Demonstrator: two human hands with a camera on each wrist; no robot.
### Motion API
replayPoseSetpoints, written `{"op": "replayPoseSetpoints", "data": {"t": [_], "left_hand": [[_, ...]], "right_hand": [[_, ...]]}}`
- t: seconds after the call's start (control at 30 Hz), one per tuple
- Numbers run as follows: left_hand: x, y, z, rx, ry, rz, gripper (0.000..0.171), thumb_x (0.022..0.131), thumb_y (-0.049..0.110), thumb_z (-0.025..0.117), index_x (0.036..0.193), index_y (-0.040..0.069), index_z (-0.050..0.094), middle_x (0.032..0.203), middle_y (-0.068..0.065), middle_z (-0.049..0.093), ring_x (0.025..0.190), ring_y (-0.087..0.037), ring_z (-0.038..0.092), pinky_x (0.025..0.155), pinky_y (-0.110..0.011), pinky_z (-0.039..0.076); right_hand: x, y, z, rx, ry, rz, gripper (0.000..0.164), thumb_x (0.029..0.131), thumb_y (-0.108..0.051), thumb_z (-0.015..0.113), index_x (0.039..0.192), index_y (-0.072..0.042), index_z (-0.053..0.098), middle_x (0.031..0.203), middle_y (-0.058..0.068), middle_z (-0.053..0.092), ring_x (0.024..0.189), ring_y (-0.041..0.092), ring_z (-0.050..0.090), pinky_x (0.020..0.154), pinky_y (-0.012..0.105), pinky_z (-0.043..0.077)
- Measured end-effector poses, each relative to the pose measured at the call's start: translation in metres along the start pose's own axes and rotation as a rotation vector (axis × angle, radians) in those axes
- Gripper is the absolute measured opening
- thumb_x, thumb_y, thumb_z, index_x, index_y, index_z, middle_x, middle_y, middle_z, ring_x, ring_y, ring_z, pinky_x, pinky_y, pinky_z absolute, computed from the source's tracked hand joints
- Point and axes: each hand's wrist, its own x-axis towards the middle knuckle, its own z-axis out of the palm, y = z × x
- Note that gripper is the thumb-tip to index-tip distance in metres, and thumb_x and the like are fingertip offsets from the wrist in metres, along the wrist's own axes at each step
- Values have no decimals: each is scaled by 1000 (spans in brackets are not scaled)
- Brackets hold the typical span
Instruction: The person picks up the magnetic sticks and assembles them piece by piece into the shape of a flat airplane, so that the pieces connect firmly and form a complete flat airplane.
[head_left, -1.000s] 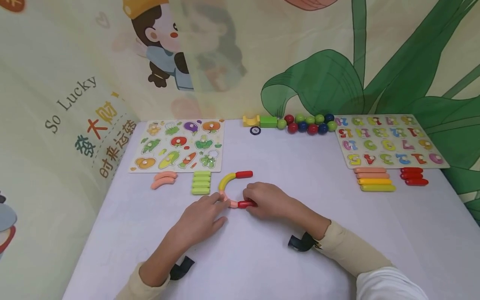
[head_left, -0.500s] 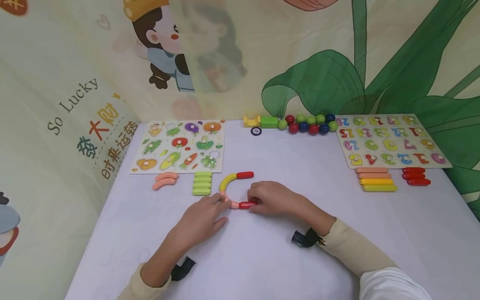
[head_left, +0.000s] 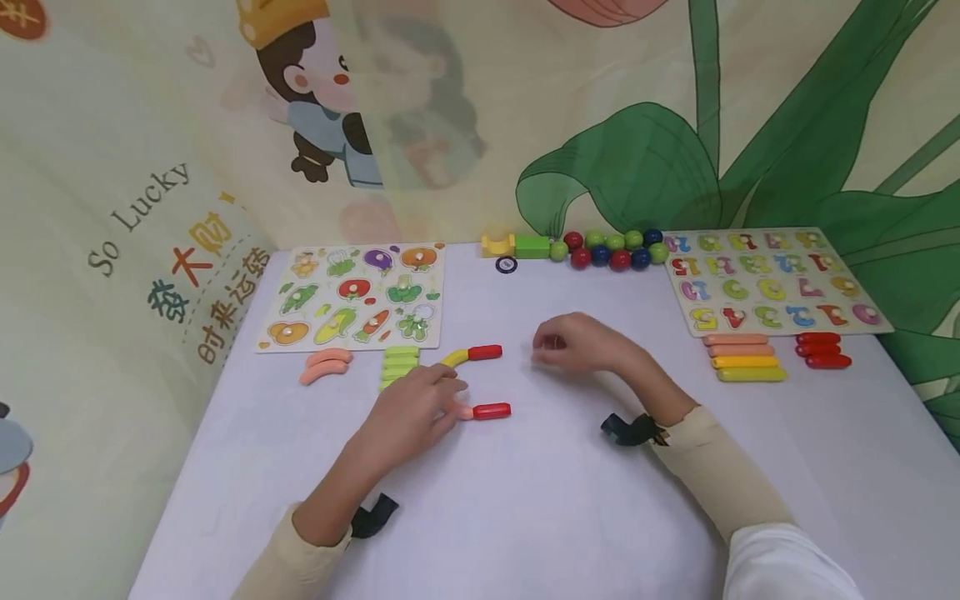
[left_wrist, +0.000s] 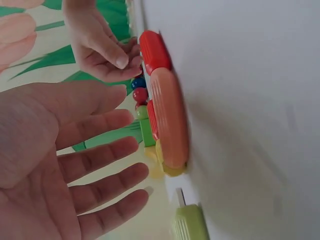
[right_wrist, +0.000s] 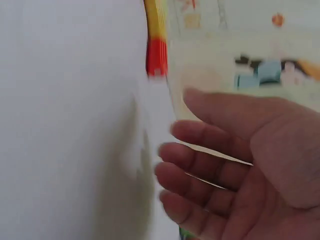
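On the white table lies a C-shaped row of toy pieces: a curved yellow piece (head_left: 455,358), a curved pink piece (left_wrist: 170,120), and a red piece at each end, the upper red piece (head_left: 485,352) and the lower red piece (head_left: 492,411). My left hand (head_left: 412,408) hovers at the curve's left side, hiding much of the pink piece in the head view. Its fingers are spread and hold nothing in the left wrist view. To the right of the row, my right hand (head_left: 581,343) is raised over the table, fingers loosely bent, nothing in them.
Several green pieces (head_left: 401,352) and two pink curved pieces (head_left: 327,367) lie at left, below a vegetable puzzle board (head_left: 315,292). A number board (head_left: 750,275) stands back right, with pink and yellow sticks (head_left: 750,375) and red pieces (head_left: 823,362) before it. Colored beads (head_left: 620,260) line the back.
My right hand has let go of the lower red piece and moved up and right. My left hand has shifted slightly up and right, now covering more of the curve.
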Motion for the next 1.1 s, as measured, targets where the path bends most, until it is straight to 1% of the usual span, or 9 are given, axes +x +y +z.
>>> {"op": "replayPoseSetpoints", "data": {"t": [0.13,0.23,0.3,0.37,0.43,0.53,0.77,0.9,1.1], "left_hand": [[24,-3,-4,-16,40,-26,40,76,29,72,113,16,65,110,-2,57,97,-16,52,76,-27,48],[41,-6,-3,-20,32,-61,39,77,27,71,113,15,64,108,-3,58,94,-17,53,74,-30,48],[50,-8,-1,-17,7,-88,40,76,27,72,113,14,64,106,-3,58,92,-18,53,73,-31,49],[58,-10,2,-22,-21,-113,41,75,27,73,113,14,64,102,-4,59,88,-18,53,71,-32,49],[63,-12,6,-28,-47,-129,40,75,26,73,112,14,64,98,-3,60,83,-17,53,69,-30,49],[68,-14,11,-28,-71,-136,37,76,24,73,111,14,64,92,-1,60,77,-14,53,66,-28,48],[71,-14,15,-20,-32,-118,32,76,21,73,107,15,67,88,1,62,74,-13,51,66,-26,47],[73,-14,16,-21,-12,-100,30,76,21,73,105,15,67,86,2,61,73,-13,50,65,-25,46],[73,-14,19,-27,-14,-101,31,76,21,73,105,15,67,86,2,61,74,-12,50,66,-24,47]], "right_hand": [[7,36,-26,-19,261,157,16,83,-18,64,95,-7,66,85,5,60,78,21,53,69,34,45],[13,56,-40,-84,428,286,23,82,-17,64,100,-3,64,92,11,58,83,25,52,71,40,44],[17,66,-47,-121,497,332,26,82,-17,64,104,-2,63,97,14,54,85,28,51,71,42,44],[22,73,-52,-163,539,333,29,82,-16,63,108,-2,61,102,17,52,87,31,52,71,45,45],[28,79,-56,-184,560,333,32,81,-15,62,111,-2,60,106,19,50,88,33,52,71,48,45],[35,86,-61,-227,543,337,36,82,-15,63,114,-2,58,110,20,49,91,36,52,73,50,45],[46,90,-64,-277,465,381,36,80,-16,64,113,-3,58,109,19,52,92,35,53,75,50,45],[47,88,-62,-256,453,396,32,80,-10,62,111,-3,59,105,18,54,93,34,52,74,49,45],[37,81,-54,-251,471,391,32,78,-6,61,109,-1,58,102,20,56,92,35,52,76,48,45]]}}
